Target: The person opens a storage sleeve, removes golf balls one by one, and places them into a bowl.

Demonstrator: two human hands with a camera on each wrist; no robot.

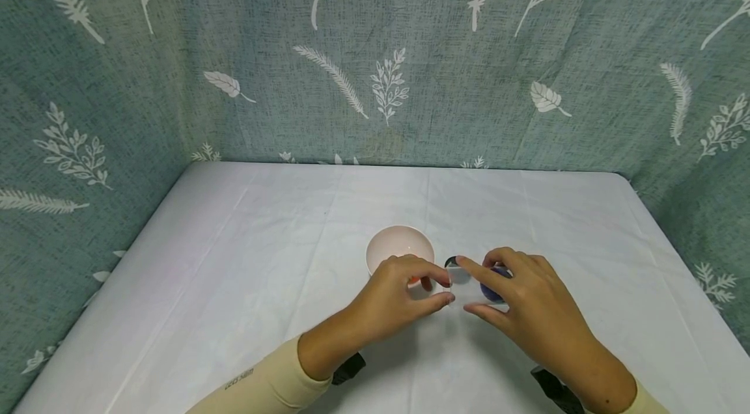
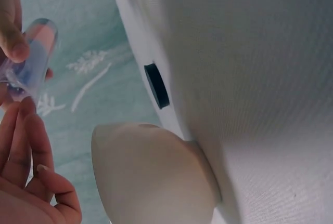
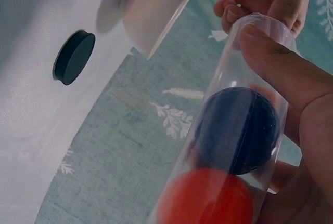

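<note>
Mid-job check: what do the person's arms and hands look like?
The left hand and right hand are bare, with no gloves or rings visible. The left sleeve is pale beige with small dark lettering; the right sleeve, mostly out of frame, looks similar. A black piece shows beneath each wrist.

Head cam fairly bright, light even, soft shadows on white cloth-covered surface [image 1: 281,232]; wrist pics dimmer, w/ glare streaks on clear plastic cylindrical tube [image 3: 233,76].
</note>
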